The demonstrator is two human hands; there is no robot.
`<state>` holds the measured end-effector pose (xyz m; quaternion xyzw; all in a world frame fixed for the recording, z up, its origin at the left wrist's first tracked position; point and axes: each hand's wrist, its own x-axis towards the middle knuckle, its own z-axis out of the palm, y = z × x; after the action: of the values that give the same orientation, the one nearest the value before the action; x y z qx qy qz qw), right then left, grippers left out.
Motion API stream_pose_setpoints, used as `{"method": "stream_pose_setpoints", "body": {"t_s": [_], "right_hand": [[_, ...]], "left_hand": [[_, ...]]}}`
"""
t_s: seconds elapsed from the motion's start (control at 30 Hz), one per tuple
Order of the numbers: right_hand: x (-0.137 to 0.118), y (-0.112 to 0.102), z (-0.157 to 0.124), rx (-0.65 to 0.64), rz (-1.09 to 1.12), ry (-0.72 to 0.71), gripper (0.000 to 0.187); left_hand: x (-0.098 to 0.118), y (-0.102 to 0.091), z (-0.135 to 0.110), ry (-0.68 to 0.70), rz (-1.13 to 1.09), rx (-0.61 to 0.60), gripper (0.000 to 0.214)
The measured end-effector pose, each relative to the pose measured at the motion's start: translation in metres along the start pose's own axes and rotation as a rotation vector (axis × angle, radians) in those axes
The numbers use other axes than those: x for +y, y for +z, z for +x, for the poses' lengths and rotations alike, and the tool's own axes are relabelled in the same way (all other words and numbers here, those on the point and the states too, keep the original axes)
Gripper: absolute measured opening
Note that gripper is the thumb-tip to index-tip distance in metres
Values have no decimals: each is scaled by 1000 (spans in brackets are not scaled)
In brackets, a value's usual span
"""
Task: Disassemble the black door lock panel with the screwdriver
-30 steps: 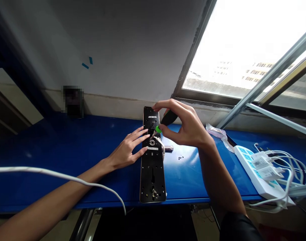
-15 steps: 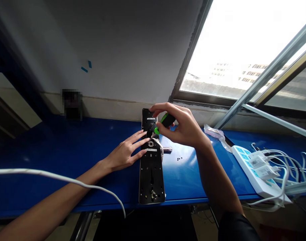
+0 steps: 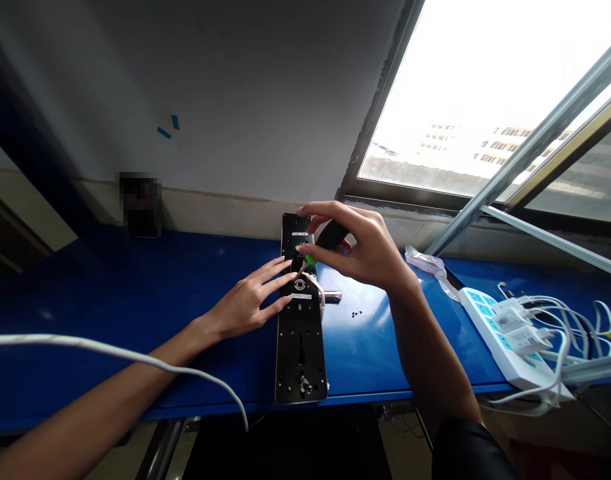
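A long black smart-lock plate with a gold edge (image 3: 300, 353) lies flat on the blue table, with a white wire looped at its middle. My right hand (image 3: 360, 250) grips a screwdriver with a black handle and green collar (image 3: 331, 235) above the plate's upper end. Its thin shaft slants down toward the plate, and my fingers partly hide the collar. My left hand (image 3: 250, 299) lies on the plate's middle, fingers spread and touching it. A metal spindle (image 3: 331, 297) sticks out from under the plate's right side.
Several tiny black screws (image 3: 356, 313) lie on the blue table (image 3: 135, 293) right of the plate. Farther right are a plastic bag (image 3: 425, 262) and a white power strip (image 3: 500, 333) with chargers and cables. A white cable (image 3: 110, 350) crosses my left forearm. The wall and window stand behind.
The screwdriver handle has tilted and my right fingers now cover more of the green collar. The whole view has drifted slightly left. My left hand stays on the plate.
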<state>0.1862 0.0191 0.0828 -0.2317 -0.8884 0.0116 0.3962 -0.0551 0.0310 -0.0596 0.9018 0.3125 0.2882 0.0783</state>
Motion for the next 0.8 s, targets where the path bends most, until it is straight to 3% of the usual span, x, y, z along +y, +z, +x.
{"method": "stream_pose_setpoints", "body": {"t_s": [0.17,0.33,0.5,0.7,0.8], "right_hand": [[1,0,0,-23,9,-46,58],[0,0,0,-16,-9,32,40],[-2,0,1,-18,16,-24,55],[-2,1,0,-2,-11,31,35],[-1,1,0,-28,8,-2,50]], "left_hand": [[0,-1,1,-13,-53,19,52],[-1,-1,2,-32,-107,50,53],[-2,1,3,-67,-166,120,53],[-1,0,5,-117,-173,171,52],[0,-1,5,-128,-172,176,49]]}}
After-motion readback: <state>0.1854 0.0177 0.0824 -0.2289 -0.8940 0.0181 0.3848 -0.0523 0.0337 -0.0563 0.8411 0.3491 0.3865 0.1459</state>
